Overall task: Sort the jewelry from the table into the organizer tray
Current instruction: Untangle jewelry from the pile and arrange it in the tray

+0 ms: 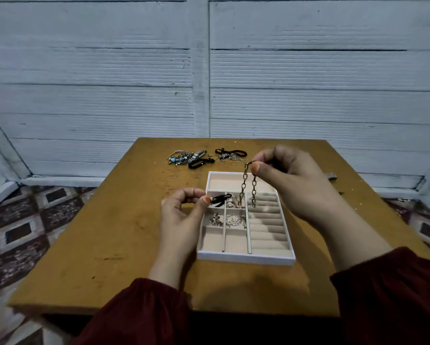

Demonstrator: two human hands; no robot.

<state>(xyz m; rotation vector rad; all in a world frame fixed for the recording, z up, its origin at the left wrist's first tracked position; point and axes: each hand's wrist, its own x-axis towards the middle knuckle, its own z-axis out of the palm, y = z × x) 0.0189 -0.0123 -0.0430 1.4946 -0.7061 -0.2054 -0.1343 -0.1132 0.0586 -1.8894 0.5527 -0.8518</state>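
Left hand (181, 212) pinches a black cord (221, 198) over the tray's (246, 260) left compartments. Loose jewelry (191, 156) waits at the table's (134, 220) far side. Right hand (291, 183) pinches a chain (243, 188), both ends dangling above the tray.

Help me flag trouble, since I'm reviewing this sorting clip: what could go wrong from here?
The chain, pinched at its top by the right hand, dangles in two strands over the tray; lowered so, it may straddle a divider or snag the silver pieces below.
The left hand pinches a black cord near those strands; they could tangle.
A loose ring lies apart on the table and might be overlooked.
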